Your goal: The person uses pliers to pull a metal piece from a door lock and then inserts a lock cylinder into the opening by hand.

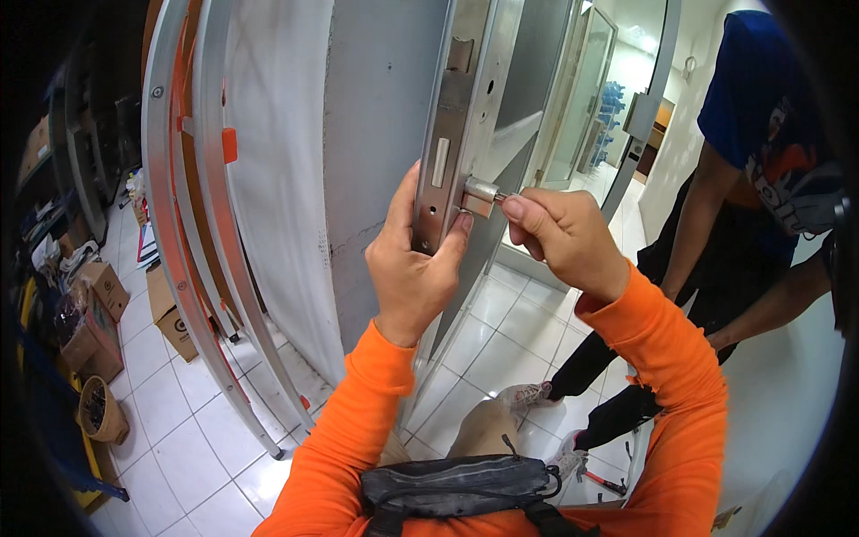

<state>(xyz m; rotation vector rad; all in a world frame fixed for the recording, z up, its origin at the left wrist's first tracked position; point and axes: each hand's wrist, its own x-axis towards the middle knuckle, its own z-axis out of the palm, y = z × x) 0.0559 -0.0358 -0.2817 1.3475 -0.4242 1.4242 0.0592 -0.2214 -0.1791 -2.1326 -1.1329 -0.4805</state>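
A metal door (506,134) stands edge-on in front of me, with a steel lock faceplate (440,163) set along its edge. From its right face sticks out a silver lock cylinder (480,194). Wrapped round the lower part of this edge is my left hand (414,279); its fingers go behind the left face and its thumb presses just under the cylinder. My right hand (565,234) is closed, pinching a key (505,198) between thumb and forefinger. The key's blade meets the cylinder's outer end; how deep it sits cannot be seen.
An aluminium ladder (164,179) leans at left, near cardboard boxes (106,291) and a wicker basket (104,410). Close on my right, a person in a blue shirt (761,98) bends forward. A red-and-black tool (607,483) lies on the tiled floor (183,438).
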